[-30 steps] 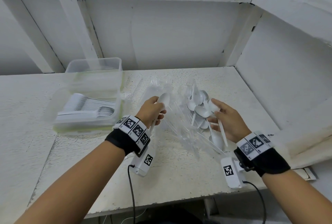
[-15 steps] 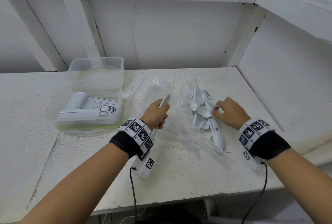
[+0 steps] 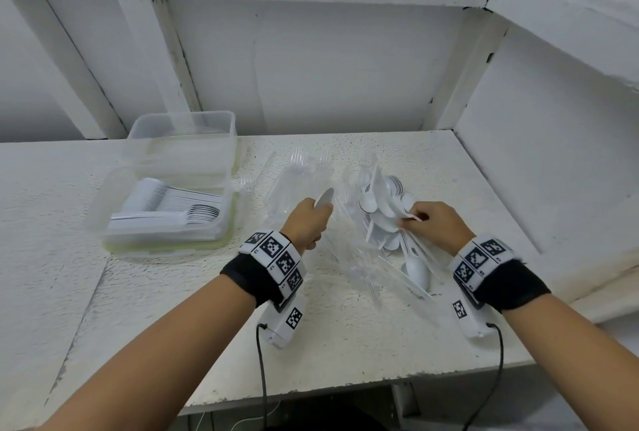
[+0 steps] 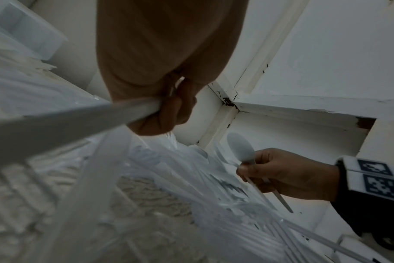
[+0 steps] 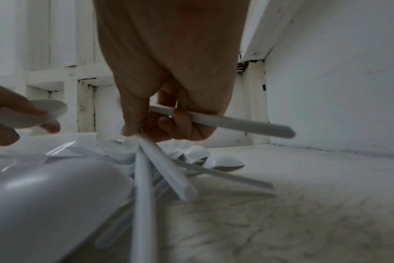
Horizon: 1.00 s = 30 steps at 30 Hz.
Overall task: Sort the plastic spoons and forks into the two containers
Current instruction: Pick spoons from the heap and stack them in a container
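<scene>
- Meanwhile, the left hand (image 3: 309, 219) has its grip closed round a white spoon (image 3: 324, 197), bowl pointing up and away from the wrist.
- Right hand (image 3: 436, 226) pinches spoon handles (image 5: 225, 122) at the heap of spoons and clear forks (image 3: 377, 223) on the table (image 3: 345, 344) (how many it grasps I cannot tell).
- Near container (image 3: 103, 209), left of the heap, holds stacked spoons; the far container (image 3: 183, 126) sits just behind it.
</scene>
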{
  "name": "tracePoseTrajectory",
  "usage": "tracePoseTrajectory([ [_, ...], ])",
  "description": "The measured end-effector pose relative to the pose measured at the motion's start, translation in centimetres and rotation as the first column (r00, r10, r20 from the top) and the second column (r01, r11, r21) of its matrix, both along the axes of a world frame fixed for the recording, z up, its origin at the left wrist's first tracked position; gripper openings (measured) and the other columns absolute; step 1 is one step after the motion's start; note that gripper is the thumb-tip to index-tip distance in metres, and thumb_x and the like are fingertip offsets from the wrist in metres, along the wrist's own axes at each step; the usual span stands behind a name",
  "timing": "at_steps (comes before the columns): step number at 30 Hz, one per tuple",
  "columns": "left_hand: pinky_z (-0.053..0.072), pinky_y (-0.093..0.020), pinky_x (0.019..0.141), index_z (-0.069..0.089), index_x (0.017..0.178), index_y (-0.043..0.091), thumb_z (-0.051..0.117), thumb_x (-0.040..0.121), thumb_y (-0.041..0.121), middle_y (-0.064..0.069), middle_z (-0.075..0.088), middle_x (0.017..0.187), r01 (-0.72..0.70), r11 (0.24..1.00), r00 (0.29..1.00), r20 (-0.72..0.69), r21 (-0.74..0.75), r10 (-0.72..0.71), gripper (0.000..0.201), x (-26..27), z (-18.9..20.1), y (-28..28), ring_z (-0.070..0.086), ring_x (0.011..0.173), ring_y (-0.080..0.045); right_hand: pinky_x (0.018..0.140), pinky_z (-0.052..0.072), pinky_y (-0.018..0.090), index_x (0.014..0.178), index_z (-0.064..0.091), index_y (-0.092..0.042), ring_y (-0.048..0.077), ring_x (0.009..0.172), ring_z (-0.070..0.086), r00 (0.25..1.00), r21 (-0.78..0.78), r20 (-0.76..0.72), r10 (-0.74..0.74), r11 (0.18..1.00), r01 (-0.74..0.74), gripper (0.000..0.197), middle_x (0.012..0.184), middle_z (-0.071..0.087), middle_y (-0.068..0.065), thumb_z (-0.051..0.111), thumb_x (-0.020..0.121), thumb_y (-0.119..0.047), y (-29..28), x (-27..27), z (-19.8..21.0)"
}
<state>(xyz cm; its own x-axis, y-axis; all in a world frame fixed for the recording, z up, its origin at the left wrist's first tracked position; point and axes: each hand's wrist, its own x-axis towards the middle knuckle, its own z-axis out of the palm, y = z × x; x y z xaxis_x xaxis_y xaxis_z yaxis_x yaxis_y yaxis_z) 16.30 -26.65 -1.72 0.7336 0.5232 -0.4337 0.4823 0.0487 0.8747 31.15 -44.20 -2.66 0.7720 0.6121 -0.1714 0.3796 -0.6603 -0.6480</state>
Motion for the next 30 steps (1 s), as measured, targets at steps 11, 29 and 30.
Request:
tracePoseTrajectory([
  [11,0.029,-0.022,0.045,0.046,0.086,0.009,0.043,0.095,0.024,-0.002,0.04,0.07,0.124,0.983,0.992,-0.015,0.136,-0.123,0.018,4.7,0.7,-3.9,0.036,0.056,-0.013,0.042,0.031,0.021,0.102,0.047,-0.017,0.011,0.05,0.037,0.924,0.226,-0.235,-0.303,0.907,0.355,0.008,0.069,0.046,-0.001,0.043,0.097,-0.022,-1.4,0.0,0.1],
  [29,0.02,-0.023,0.047,0.031,0.058,0.012,0.049,0.089,0.014,-0.002,0.029,0.057,0.101,0.975,0.995,-0.03,0.197,-0.097,0.035,5.7,-0.5,-3.8,0.026,0.049,-0.015,0.037,0.027,0.019,0.062,0.054,-0.011,0.009,0.04,0.035,0.922,0.246,-0.227,-0.313,0.898,0.366,0.028,0.063,0.057,0.002,0.055,0.09,-0.014,-1.8,-1.2,0.8],
  [30,0.021,-0.023,0.046,0.029,0.056,0.013,0.051,0.088,0.014,-0.001,0.029,0.056,0.128,0.96,0.991,-0.073,0.248,-0.114,0.039,5.7,-0.8,-3.6,0.027,0.049,-0.014,0.04,0.028,0.021,0.061,0.053,-0.01,0.01,0.043,0.036,0.914,0.259,-0.235,-0.331,0.885,0.387,0.028,0.063,0.056,0.002,0.055,0.089,-0.014,-1.8,-1.2,1.2],
])
